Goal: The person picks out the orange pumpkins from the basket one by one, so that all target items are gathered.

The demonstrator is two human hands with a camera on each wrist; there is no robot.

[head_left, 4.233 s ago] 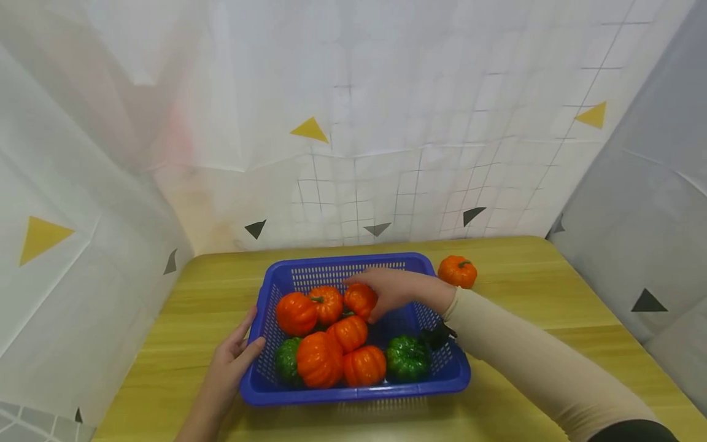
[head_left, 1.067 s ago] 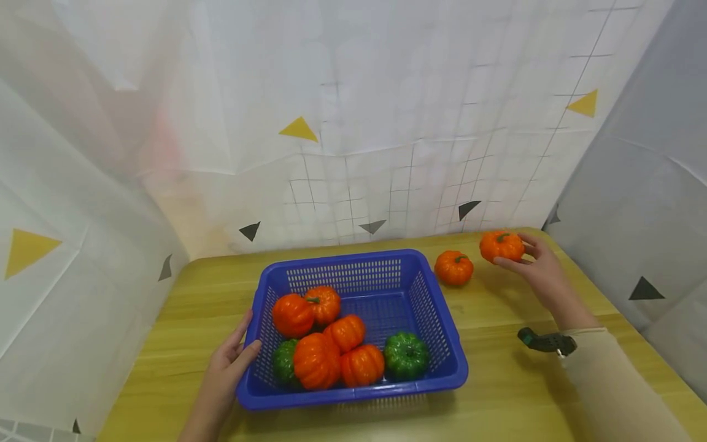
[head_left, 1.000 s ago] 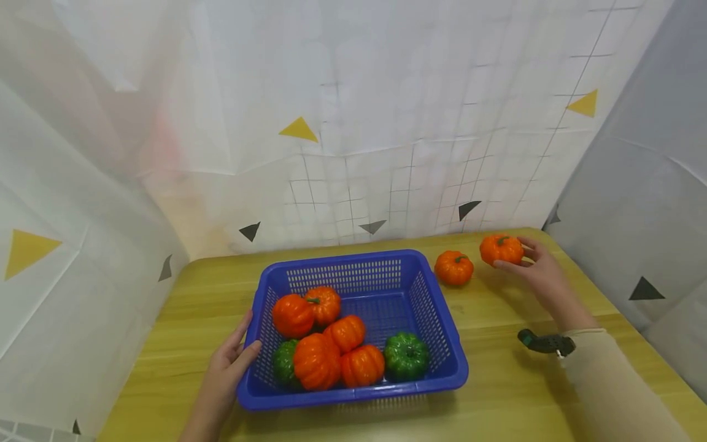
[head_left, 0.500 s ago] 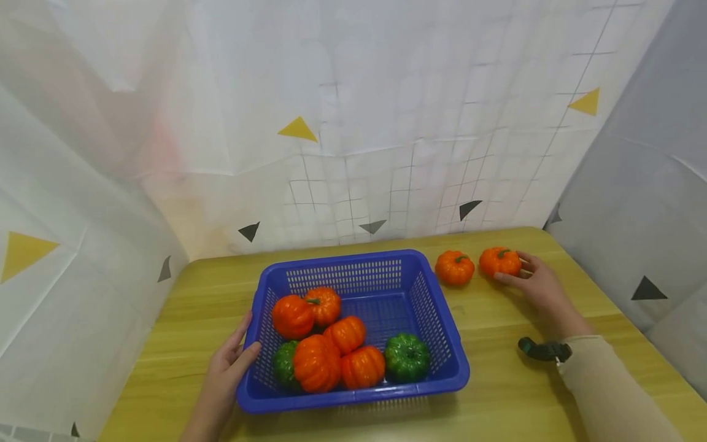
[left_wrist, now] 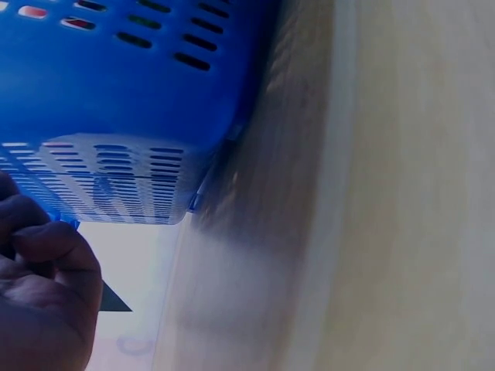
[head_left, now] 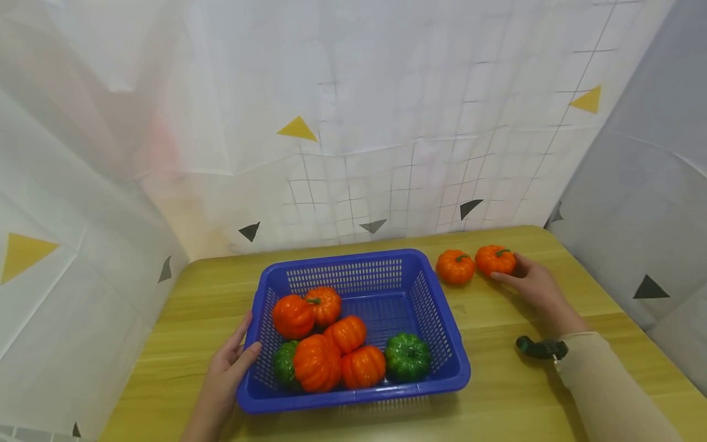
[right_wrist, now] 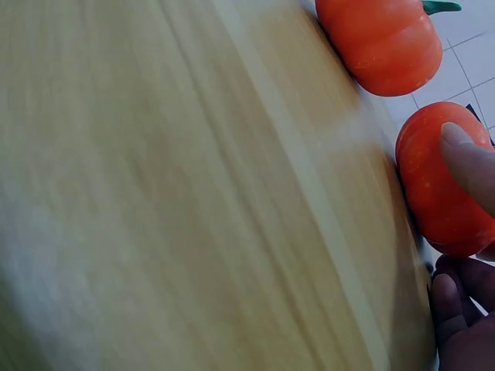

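The right hand [head_left: 534, 287] is pinching the just lowered pumpkin [head_left: 493, 260], which is joining another pumpkin [head_left: 455, 269] left of this hand, outside the basket [head_left: 353, 399].

two pumpkins [head_left: 455, 269] lie on the table [head_left: 497, 393], right of the basket [head_left: 353, 402] holding seven pumpkins [head_left: 317, 363].

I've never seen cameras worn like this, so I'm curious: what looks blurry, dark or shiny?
Head view: small glints on the right-hand green pumpkin; left wrist view: the left hand looks dark against a bright background, the tabletop soft; right wrist view: tabletop grain blurred, the gripped orange pumpkin clearer.
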